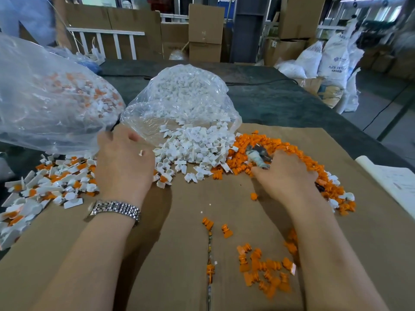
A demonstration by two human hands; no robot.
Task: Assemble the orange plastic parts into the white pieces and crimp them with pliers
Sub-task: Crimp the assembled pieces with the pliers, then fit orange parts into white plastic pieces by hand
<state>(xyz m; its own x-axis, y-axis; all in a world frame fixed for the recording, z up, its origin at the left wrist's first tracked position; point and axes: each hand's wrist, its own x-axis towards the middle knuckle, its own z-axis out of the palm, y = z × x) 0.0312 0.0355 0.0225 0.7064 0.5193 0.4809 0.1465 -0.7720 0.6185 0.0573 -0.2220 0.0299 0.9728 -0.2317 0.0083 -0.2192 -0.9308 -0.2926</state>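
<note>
A heap of white pieces (197,147) spills from an open clear bag (184,95) at the middle of the cardboard. To its right lies a heap of orange parts (310,160). My right hand (285,173) grips the pliers (258,157), whose worn grey jaws stick out over the orange heap. My left hand (123,162) hovers with loosely curled fingers beside the white heap, a tiny white bit near its fingertips; whether it holds a piece I cannot tell. Assembled white-and-orange pieces (49,182) lie at the left.
A big clear bag (45,99) with assembled pieces lies at the far left. More orange parts (265,270) are scattered near my right forearm. Paper sheets (395,182) sit at the right edge. Cardboard boxes and white sacks stand beyond the dark table.
</note>
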